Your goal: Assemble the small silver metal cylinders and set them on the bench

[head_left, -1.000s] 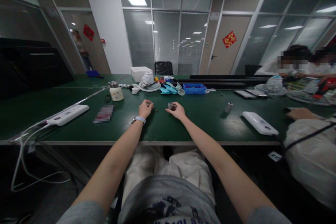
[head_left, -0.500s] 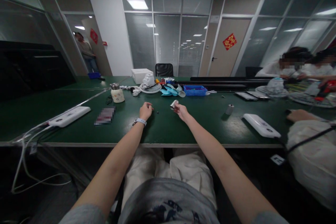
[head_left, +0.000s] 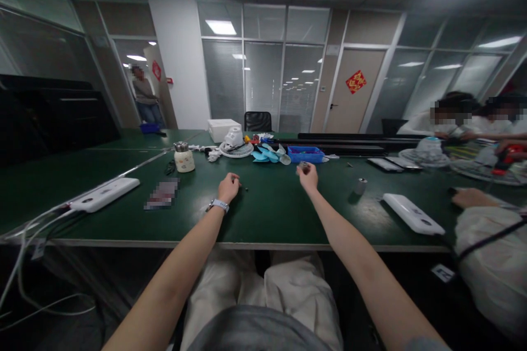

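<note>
One change: right hand [head_left: 308, 175] lifted the part [head_left: 303, 165] off the table [head_left: 267, 214] and carried it just short of the tray [head_left: 305, 154], fingers clamped on it. Left hand [head_left: 229, 186] stayed on the table, fingertips pinched together, contents unclear.

The seated person wears a plain grey top [head_left: 255, 329], seen low at 6 o'clock, over loose cream trousers [head_left: 242, 290] that crease softly across both thighs. Both forearms are bare along their whole visible length. The left arm [head_left: 181, 269], out toward 11 o'clock, carries a watch [head_left: 218, 205] with a pale, whitish strap snug on the wrist just behind the left hand [head_left: 229, 186], while the right arm [head_left: 349, 252] at 1 o'clock runs uncovered to the right hand [head_left: 308, 176].
</note>
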`<state>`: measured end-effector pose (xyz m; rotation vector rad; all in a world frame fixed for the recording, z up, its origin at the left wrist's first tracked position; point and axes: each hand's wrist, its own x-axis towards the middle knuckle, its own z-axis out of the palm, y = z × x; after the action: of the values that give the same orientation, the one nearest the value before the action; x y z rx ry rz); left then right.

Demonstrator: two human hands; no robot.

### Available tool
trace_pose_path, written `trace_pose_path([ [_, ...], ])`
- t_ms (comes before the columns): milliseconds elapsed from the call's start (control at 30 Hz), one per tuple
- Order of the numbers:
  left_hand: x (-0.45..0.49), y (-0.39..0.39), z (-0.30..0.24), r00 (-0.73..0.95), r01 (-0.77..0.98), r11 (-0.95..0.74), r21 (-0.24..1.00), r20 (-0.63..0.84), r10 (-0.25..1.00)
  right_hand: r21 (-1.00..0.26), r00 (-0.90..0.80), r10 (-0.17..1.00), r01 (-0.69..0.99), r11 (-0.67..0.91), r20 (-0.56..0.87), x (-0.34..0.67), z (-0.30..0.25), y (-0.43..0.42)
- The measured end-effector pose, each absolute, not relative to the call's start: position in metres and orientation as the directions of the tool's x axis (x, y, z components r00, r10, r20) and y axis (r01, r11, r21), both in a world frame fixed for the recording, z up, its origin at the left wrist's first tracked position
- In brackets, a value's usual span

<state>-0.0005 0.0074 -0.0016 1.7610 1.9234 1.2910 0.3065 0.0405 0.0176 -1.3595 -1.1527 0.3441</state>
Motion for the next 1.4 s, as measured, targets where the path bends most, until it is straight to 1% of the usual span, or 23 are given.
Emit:
trace_pose_path([
  [67,0.001,0.007,0.000,-0.245,0.690,-0.100,0.717,0.361,0.900,-0.795,0.539,0.642,0.576,0.191,0.545,0.348,0.016,0.041],
  [133,0.003,0.006,0.002,-0.242,0.696,-0.088,0.713,0.349,0.906,-0.764,0.603,0.567,0.640,0.076,0.562,0.381,0.013,0.036],
  [200,0.004,0.005,0.004,-0.235,0.706,-0.071,0.705,0.327,0.915,-0.774,0.666,0.545,0.631,-0.047,0.510,0.402,0.009,0.031],
  [300,0.005,0.002,0.007,-0.251,0.721,-0.036,0.692,0.309,0.917,-0.802,0.749,0.527,0.565,-0.194,0.401,0.415,0.005,0.028],
  [367,0.006,0.000,0.008,-0.247,0.725,-0.036,0.687,0.309,0.918,-0.815,0.777,0.526,0.527,-0.243,0.346,0.417,0.003,0.029],
  [433,0.006,-0.001,0.007,-0.236,0.724,-0.052,0.688,0.317,0.919,-0.817,0.784,0.526,0.517,-0.257,0.330,0.416,0.003,0.029],
  [500,0.005,0.001,0.005,-0.240,0.714,-0.062,0.697,0.326,0.914,-0.791,0.771,0.491,0.565,-0.236,0.404,0.406,0.007,0.026],
  [567,0.004,0.004,0.003,-0.273,0.698,-0.053,0.714,0.333,0.903,-0.703,0.684,0.458,0.693,-0.163,0.568,0.384,0.016,0.018],
  [600,0.004,0.006,0.002,-0.298,0.688,-0.033,0.725,0.324,0.898,-0.628,0.595,0.469,0.771,-0.104,0.652,0.367,0.021,0.013],
  [633,0.004,0.007,0.002,-0.321,0.675,-0.019,0.738,0.318,0.892,-0.535,0.471,0.511,0.845,-0.026,0.719,0.347,0.026,0.007],
  [667,0.003,0.007,0.002,-0.343,0.665,-0.009,0.747,0.316,0.884,-0.443,0.326,0.579,0.894,0.069,0.748,0.324,0.030,0.001],
  [700,0.003,0.007,0.002,-0.362,0.657,-0.001,0.754,0.317,0.876,-0.356,0.149,0.666,0.916,0.186,0.730,0.299,0.032,-0.004],
  [733,0.003,0.006,0.002,-0.378,0.651,0.003,0.759,0.322,0.868,-0.289,-0.047,0.747,0.905,0.314,0.663,0.273,0.033,-0.007],
  [767,0.003,0.005,0.003,-0.392,0.648,0.006,0.762,0.327,0.860,-0.265,-0.206,0.800,0.872,0.411,0.564,0.248,0.033,-0.010],
  [800,0.003,0.003,0.004,-0.404,0.646,0.007,0.764,0.333,0.852,-0.273,-0.301,0.829,0.844,0.462,0.472,0.224,0.031,-0.011],
  [833,0.004,0.001,0.005,-0.415,0.639,0.013,0.769,0.331,0.848,-0.287,-0.350,0.845,0.829,0.481,0.405,0.203,0.028,-0.012],
  [900,0.005,-0.002,0.007,-0.427,0.625,0.016,0.780,0.325,0.844,-0.310,-0.368,0.863,0.824,0.475,0.346,0.171,0.021,-0.010],
  [1000,0.005,-0.001,0.005,-0.396,0.628,0.002,0.778,0.317,0.862,-0.332,-0.322,0.877,0.834,0.441,0.357,0.148,0.014,-0.006],
  [1100,0.004,0.004,0.002,-0.397,0.634,-0.008,0.773,0.335,0.854,-0.355,-0.300,0.878,0.829,0.433,0.373,0.145,0.010,-0.004],
  [1233,0.004,0.003,0.001,-0.414,0.642,0.006,0.767,0.340,0.845,-0.361,-0.325,0.865,0.809,0.464,0.383,0.147,0.012,-0.006],
  [1400,0.004,0.000,0.003,-0.415,0.654,0.011,0.756,0.347,0.841,-0.370,-0.317,0.891,0.824,0.429,0.327,0.139,0.014,-0.005],
])
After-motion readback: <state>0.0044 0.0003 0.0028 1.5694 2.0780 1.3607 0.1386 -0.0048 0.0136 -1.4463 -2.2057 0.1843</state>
